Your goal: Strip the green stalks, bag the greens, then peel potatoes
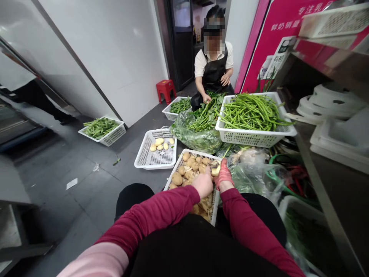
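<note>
My right hand [224, 175], in a red glove, is closed around a partly peeled potato [215, 170] above the right side of a white basket [216, 215]. Against that potato, from the left, is my bare left hand [203, 184], its fingers closed; whatever tool they grip is too small and blurred to name. Unpeeled brown potatoes [177, 178] fill the upper part of the basket, and peelings [205, 206] lie in its lower part. Beyond it to the left, a second white basket [141, 157] holds several peeled yellow potatoes [159, 141].
A seated person in a black apron [216, 71] handles leafy greens [201, 119] across from me. Long green beans heap a white basket [250, 137] at right. Plastic bags [248, 177] lie beside my right hand. A metal shelf edge [328, 200] runs along the right; another person walks far left.
</note>
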Demonstrator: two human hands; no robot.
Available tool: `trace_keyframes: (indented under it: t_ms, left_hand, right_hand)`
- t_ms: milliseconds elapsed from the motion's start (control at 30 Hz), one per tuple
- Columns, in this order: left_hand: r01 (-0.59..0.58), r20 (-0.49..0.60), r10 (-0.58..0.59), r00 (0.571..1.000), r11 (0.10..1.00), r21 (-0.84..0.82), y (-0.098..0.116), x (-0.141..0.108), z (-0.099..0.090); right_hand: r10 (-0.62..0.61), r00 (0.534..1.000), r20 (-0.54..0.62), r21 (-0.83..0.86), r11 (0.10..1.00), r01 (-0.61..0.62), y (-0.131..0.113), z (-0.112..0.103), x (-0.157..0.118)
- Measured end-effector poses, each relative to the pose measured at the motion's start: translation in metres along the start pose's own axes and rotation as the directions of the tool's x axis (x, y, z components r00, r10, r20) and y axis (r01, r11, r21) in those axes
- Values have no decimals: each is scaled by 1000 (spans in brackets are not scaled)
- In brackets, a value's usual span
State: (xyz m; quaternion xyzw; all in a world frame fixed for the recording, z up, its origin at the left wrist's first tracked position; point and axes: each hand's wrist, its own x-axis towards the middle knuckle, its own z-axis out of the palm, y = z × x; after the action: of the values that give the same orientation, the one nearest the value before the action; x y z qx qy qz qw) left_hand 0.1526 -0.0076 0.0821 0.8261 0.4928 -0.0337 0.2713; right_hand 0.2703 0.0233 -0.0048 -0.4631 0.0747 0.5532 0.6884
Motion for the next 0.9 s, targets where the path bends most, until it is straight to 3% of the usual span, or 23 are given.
trace_keyframes:
  t_ms: [67, 133, 267, 367, 533, 600, 733, 800, 900]
  left_hand:
    - [-13, 37, 13, 999, 1000, -4, -4, -16, 14]
    - [-12, 22, 12, 1000, 1000, -8, -11, -23, 14]
    - [-4, -119, 6, 993, 1000, 12, -13, 6, -20]
    - [-30, -80, 33, 996, 999, 33, -6, 22, -32]
    - [-47, 7, 47, 999, 999, 2, -8, -19, 5]
    - [-57, 24, 57, 998, 998, -16, -15, -29, 7]
    - [-56, -129, 52, 990, 998, -21, -16, 0, -31]
    - [-101, -115, 100, 988, 995, -3, -12, 19, -48]
    - [-75, -85, 77, 993, 997, 22, -7, 17, -40]
  right_hand:
    - [-59, 992, -108, -35, 998, 55, -4, -3, 1]
    - [-29, 992, -125, -13, 1000, 27, -10, -2, 0]
    - [143, 989, 26, 116, 983, -145, -16, 6, -8]
    - [213, 976, 38, 107, 970, -216, -12, 9, -10]
    - [148, 989, 11, 113, 983, -148, -13, 4, -4]
    - [131, 991, 39, 129, 982, -135, -16, 3, -2]
    - [97, 979, 182, 136, 983, -123, -18, 6, -7]
    - [95, 974, 204, 111, 987, -119, -17, 8, -11]
    - [73, 981, 180, 160, 982, -103, -16, 9, -12]
